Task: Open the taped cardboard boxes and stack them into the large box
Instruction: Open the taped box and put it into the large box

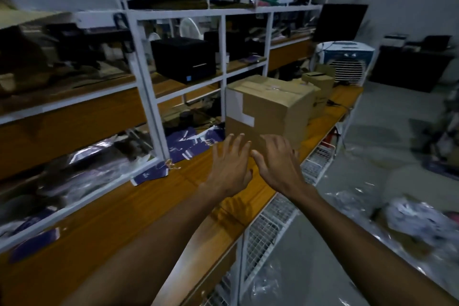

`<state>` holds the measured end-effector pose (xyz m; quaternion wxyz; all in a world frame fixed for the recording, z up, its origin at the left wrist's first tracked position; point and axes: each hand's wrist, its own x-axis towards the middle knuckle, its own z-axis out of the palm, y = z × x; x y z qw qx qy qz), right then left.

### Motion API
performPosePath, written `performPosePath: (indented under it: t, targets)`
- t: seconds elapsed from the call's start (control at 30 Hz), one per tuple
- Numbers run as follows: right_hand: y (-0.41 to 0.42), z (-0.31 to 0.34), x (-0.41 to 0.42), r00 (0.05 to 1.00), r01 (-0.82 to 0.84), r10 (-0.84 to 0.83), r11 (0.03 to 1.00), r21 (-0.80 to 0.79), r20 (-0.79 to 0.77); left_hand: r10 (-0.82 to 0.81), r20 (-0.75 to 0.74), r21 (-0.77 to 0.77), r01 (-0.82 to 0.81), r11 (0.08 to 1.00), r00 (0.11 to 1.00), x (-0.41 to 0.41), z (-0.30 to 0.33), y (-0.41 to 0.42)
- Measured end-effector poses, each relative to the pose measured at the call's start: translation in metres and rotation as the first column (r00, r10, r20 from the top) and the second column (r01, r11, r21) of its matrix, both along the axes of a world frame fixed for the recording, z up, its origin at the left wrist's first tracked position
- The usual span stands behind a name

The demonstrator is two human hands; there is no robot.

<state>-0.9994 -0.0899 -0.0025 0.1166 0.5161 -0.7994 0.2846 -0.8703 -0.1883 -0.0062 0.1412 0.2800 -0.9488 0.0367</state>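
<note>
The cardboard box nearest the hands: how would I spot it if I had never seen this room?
Find the long orange-brown workbench running along the white shelving rack. Several cardboard boxes stand on it toward its far end; take the biggest, nearest one, the cardboard box just beyond the outstretched left hand and right hand. Unlike the smaller boxes behind it, it carries a white label over its near top corner.

The left shelves [62, 62] blur; hands hide the cardboard box's [270, 109] lower front.

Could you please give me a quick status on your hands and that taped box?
Left hand and right hand open, reaching, nothing held. Taped cardboard box shut, upright on wooden bench. Path unobstructed.
</note>
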Motion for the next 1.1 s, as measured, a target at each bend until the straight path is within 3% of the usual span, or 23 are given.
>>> performPosePath:
  t: [0.37, 0.7, 0.93, 1.1]
  targets:
    - [-0.150, 0.003, -0.141, 0.992, 0.122, -0.127, 0.968, 0.219, 0.011, -0.174, -0.049, 0.110, 0.178, 0.978, 0.984, -0.164, 0.001, -0.153]
    - [-0.208, -0.005, -0.210, 0.965, 0.260, -0.254, 0.891, 0.372, -0.064, -0.248, -0.113, 0.200, 0.267, 0.943, 0.962, -0.237, -0.001, -0.208]
    - [-0.192, -0.026, -0.188, 0.970, 0.242, -0.228, 0.945, 0.218, -0.088, -0.307, 0.022, 0.085, 0.305, 0.949, 0.951, -0.244, -0.010, -0.217]
    - [-0.178, -0.014, -0.156, 0.980, 0.169, -0.157, 0.981, 0.096, -0.119, -0.215, -0.217, -0.169, 0.180, 0.969, 0.952, -0.225, 0.000, -0.206]
